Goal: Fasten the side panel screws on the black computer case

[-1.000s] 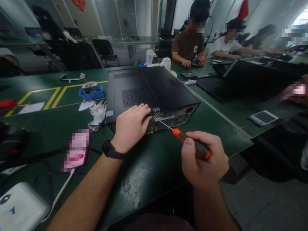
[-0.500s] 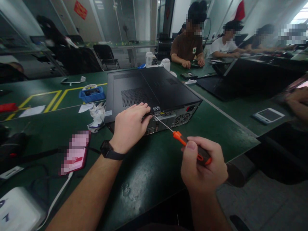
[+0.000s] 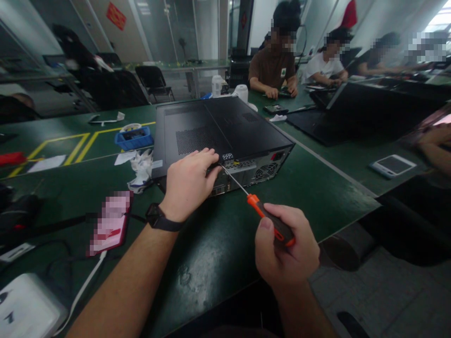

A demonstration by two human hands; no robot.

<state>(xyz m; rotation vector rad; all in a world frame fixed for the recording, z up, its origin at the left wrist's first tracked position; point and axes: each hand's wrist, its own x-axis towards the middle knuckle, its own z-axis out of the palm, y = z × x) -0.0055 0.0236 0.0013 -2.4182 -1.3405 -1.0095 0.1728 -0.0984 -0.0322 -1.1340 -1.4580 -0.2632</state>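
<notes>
Right hand [image 3: 287, 249] wraps its grip round the screwdriver [image 3: 258, 206], left hand [image 3: 188, 183], pinch unclear, seemingly steadying the black case [image 3: 232, 126]!

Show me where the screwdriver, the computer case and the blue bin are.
Screwdriver [image 3: 256, 205]: head view, on the front part of its handle.
Case [image 3: 232, 129]: head view, on its black top panel.
Blue bin [image 3: 136, 142]: head view, on its near wall.

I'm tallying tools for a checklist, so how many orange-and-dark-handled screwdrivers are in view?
1. The screwdriver is in the right hand, its shaft reaching toward the black computer case beside the left hand. Others could be hidden in the blue bin.
</notes>
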